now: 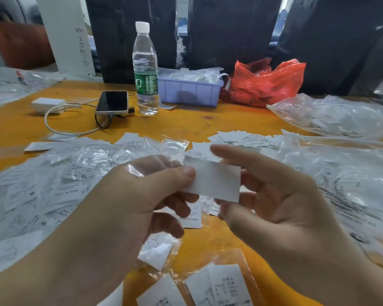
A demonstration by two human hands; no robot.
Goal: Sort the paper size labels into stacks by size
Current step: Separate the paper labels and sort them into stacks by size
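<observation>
The left hand [142, 195] pinches a blank-faced paper label [215, 181] by its nine o'clock edge, above the orange table [230, 124]. The right hand [281, 195] lies relaxed at three o'clock, fingers extended behind the label, perhaps touching it. Loose labels [241, 138] lie at twelve o'clock, near a water bottle [145, 69].

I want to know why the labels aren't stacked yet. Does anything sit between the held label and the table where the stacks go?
Yes. The left hand pinches a blank-faced label, the right hand open beside it. Below, clear plastic bags and loose labels cover much of the orange table; no tidy stack shows.
</observation>
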